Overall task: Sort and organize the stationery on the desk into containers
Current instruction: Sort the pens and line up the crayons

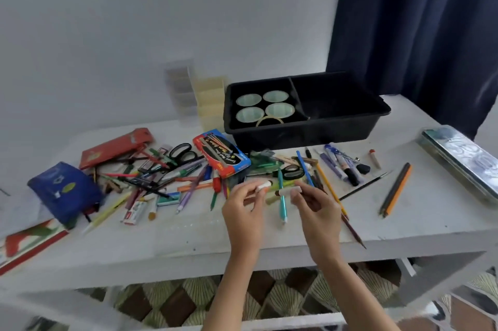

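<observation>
Two small white pieces, erasers by the look of them though the blur leaves that unsure, are up off the desk point(296, 233), one in each of your hands. Your left hand point(244, 202) pinches the left piece point(262, 185) between thumb and fingertips; your right hand point(316, 205) pinches the right piece point(290, 192) the same way, by one end. Both hang just above the near edge of the pen pile point(161, 180), close to the teal pen point(282, 201). Judge them light, blunt and matt, with a little give: a fingertip pinch across the short sides should be plenty. Being so small, they could pop out of a loose grip and vanish among the pens, so keep your pads flat on them. At the back, the black tray point(377, 112) is hard glossy plastic with a divider; its left compartment holds rolls of clear tape point(275, 95), four lying flat and one leaning on the front wall, and its right compartment is too dark to read. Around you lie slim, stiff, smooth pens and pencils point(396, 190) that will roll, black-handled scissors point(183, 153) best taken by the loops, a soft blue pouch point(64, 190), and a long shiny metal tin point(463, 158) at the right edge.
</observation>
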{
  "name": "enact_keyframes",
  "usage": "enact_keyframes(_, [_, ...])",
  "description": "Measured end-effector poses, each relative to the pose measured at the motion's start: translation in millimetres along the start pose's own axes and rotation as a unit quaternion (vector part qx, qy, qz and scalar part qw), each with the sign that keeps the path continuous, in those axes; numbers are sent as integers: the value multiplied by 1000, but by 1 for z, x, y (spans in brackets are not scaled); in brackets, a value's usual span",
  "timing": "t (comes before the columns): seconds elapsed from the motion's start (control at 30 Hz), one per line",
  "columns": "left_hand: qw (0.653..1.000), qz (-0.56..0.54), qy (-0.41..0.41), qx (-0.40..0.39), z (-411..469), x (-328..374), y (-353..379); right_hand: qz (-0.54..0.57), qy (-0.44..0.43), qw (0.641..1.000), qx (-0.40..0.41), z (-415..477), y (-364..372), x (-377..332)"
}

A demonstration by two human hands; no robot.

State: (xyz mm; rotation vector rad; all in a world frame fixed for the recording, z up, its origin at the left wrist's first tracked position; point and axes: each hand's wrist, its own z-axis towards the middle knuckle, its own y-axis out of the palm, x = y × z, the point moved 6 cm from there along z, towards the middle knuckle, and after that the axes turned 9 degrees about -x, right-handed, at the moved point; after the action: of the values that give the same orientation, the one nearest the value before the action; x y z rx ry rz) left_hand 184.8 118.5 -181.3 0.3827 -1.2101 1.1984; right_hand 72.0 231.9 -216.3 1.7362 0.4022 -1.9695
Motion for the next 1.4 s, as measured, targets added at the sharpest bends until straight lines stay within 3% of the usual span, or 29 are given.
enact_keyframes(0.33, [999, 34, -2, -4, -23, -42, -85, -108, -31, 992, -63, -42, 80, 14])
enact_keyframes(0.43, [999, 49, 9, -21, -29, -50, -91, -169, -83, 979, -73, -51, 89, 15])
enact_keyframes(0.6, [996, 71, 22, -57, -38, -58, -90, -298, -216, 924, -108, -63, 105, 13])
enact_keyframes(0.73, [994, 67, 25, -79, -44, -62, -86, -388, -265, 873, -129, -71, 111, 19])
enact_keyframes(0.97, [991, 82, 33, -97, -48, -65, -82, -448, -265, 841, -145, -76, 116, 27])
enact_keyframes(1.13, [989, 83, 30, -115, -50, -69, -80, -460, -253, 839, -145, -80, 120, 27])
enact_keyframes(1.3, [987, 58, -7, -152, -51, -78, -74, -508, -249, 815, -124, -87, 120, 24])
enact_keyframes(1.4, [982, 57, -4, -180, -52, -78, -68, -496, -244, 824, -126, -89, 116, 28])
